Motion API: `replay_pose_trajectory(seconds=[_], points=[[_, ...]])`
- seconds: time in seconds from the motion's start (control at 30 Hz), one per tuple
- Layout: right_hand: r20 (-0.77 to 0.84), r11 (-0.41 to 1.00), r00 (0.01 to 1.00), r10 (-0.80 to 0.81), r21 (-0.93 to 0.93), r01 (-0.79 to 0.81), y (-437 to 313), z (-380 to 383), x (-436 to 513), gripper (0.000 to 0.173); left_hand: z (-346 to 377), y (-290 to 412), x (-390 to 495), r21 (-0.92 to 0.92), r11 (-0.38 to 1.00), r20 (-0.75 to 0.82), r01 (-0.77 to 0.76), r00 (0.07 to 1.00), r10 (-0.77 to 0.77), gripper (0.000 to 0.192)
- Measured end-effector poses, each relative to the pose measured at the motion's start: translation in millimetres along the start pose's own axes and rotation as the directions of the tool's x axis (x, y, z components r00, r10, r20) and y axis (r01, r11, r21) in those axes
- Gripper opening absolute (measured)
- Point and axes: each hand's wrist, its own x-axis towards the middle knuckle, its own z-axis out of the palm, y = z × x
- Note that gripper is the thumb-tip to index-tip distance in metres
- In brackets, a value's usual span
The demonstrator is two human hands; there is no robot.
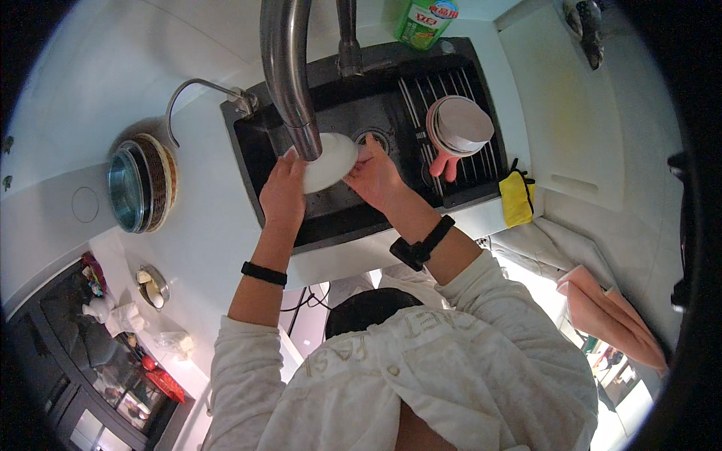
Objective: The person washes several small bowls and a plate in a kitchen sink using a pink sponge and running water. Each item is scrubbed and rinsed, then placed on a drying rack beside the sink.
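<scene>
Both my hands hold a white plate (pixel 333 163) by its rim over a dark sink (pixel 333 217), just under the metal faucet (pixel 293 84). My left hand (pixel 284 189) grips the plate's left edge. My right hand (pixel 373 172) is at its right edge, near the round drain (pixel 379 135); part of its fingers is hidden behind the plate. Whether water is running I cannot tell. On the rack at the sink's right, a white bowl (pixel 465 123) sits stacked on other dishes with pink handles (pixel 444 166).
A green detergent bottle (pixel 426 22) stands behind the sink. A thin curved tap (pixel 194 84) rises at its left rear corner. Nested basins and baskets (pixel 127 189) lean farther left. A yellow cloth (pixel 516 198) hangs at the right front, beside a white cutting board (pixel 564 113).
</scene>
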Motion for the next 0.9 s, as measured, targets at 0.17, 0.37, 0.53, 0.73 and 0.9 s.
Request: replay_pose_trajectory(seconds=[0.17,0.37,0.53,0.73,0.9], points=[[-0.215,0.981,0.969,0.122,-0.123,-0.151,4,-3,12,0.059,3,-1,-9,0.016,0.953,-0.161,-0.302,0.94,0.3,0.049],[-0.024,0.979,0.999,0.029,-0.202,-0.033,-8,-26,3,0.056,-4,3,-24,-0.517,0.847,-0.104,-0.124,0.991,0.081,0.058],[0.115,0.884,0.993,0.034,-0.467,0.023,-31,-32,-11,0.063,-12,2,-32,-0.608,-0.683,0.558,0.405,0.83,-0.004,0.056],[0.252,0.9,0.967,-0.046,-0.409,0.15,-41,-23,-11,0.046,-17,14,-34,-0.768,-0.44,0.542,0.466,0.838,-0.058,0.047],[-0.054,0.648,0.83,-0.555,-0.654,0.391,-29,-8,-3,0.043,-13,34,-34,-0.847,-0.473,0.415,0.243,0.858,-0.302,0.041]])
